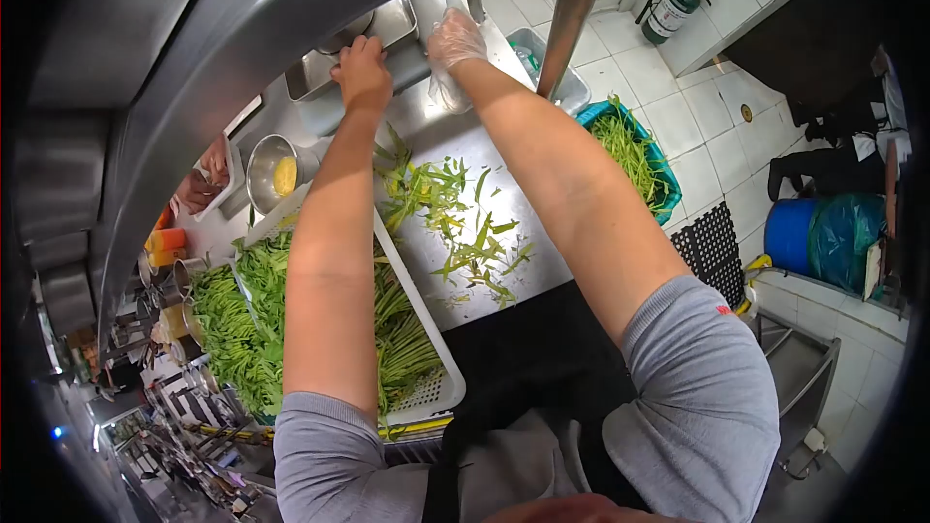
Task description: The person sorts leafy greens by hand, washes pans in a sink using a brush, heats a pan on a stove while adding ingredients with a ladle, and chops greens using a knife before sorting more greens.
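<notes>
My left hand [363, 76] is bare, its fingers curled at the near edge of a metal tray [312, 79]. What its fingertips hold, if anything, is hidden. A thin see-through plastic glove [449, 92] covers my right hand [456, 42] and hangs loose below the wrist. That hand is closed at the far edge of the steel counter [426, 276], and its contents cannot be made out. Between my forearms, loose green leaves and stem scraps [475, 242] lie scattered on the counter. Under my left arm, a white perforated crate [450, 389] holds bundled leafy greens [232, 329].
A metal bowl [263, 174] with something yellow stands left of my forearm. Another person's hands [201, 186] are at a white tray beyond it. A steel post [573, 29] rises at the right. Past it, a teal-lined bin [668, 184] holds green trimmings. A fire extinguisher [673, 12] hangs by the wall.
</notes>
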Action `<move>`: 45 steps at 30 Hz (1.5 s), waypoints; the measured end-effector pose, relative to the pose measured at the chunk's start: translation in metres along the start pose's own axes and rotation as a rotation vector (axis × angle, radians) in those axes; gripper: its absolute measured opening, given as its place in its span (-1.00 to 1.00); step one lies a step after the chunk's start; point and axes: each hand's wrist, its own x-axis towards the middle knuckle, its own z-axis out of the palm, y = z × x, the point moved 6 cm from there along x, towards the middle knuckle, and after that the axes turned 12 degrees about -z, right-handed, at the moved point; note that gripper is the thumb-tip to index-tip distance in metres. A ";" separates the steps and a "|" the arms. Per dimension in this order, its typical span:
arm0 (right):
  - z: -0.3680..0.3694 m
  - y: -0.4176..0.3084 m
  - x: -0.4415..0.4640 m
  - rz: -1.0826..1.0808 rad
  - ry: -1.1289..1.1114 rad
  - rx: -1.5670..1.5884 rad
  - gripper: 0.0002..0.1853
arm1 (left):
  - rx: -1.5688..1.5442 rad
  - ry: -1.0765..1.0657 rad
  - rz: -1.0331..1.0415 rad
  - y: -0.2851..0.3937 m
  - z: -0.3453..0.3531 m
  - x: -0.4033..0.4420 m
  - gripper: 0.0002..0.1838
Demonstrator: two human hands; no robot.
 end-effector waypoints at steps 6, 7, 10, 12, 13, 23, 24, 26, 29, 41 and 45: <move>0.020 0.005 0.029 0.018 -0.102 -0.035 -0.73 | 0.000 -0.003 0.009 0.000 -0.005 -0.002 -0.96; 0.021 0.002 0.032 -0.024 -0.089 -0.039 -0.74 | -0.008 -0.014 0.005 -0.001 -0.004 -0.002 -0.96; 0.015 -0.004 0.033 -0.031 -0.071 -0.003 -0.74 | -0.015 -0.013 0.005 -0.003 -0.002 -0.003 -0.96; 0.056 0.018 0.056 -0.134 -0.112 -0.127 -0.76 | -0.016 -0.002 0.004 -0.003 0.000 -0.003 -0.97; 0.059 0.016 0.053 -0.136 -0.118 -0.121 -0.76 | -0.003 -0.010 0.008 -0.004 0.001 -0.003 -0.96; -0.041 -0.041 -0.036 -0.114 0.187 0.151 -0.54 | -0.118 0.129 0.004 0.028 -0.068 -0.042 -0.76; -0.047 -0.042 -0.056 -0.053 0.155 0.406 -0.50 | -0.305 -0.130 -0.148 0.045 -0.092 -0.063 -0.74; -0.061 -0.063 -0.100 0.072 0.059 0.839 -0.39 | -0.634 -0.448 -0.282 0.079 -0.132 -0.136 -0.68; -0.108 -0.125 -0.153 0.104 -0.013 1.142 -0.18 | -0.551 -0.504 -0.321 0.124 -0.194 -0.227 -0.68; -0.080 -0.256 -0.289 -0.551 -0.832 0.464 -0.44 | -0.622 -0.157 -0.519 0.062 -0.312 -0.426 -0.82; -0.021 -0.256 -0.367 -1.116 -1.021 0.185 -0.50 | -0.626 -0.107 -0.656 -0.001 -0.334 -0.493 -0.85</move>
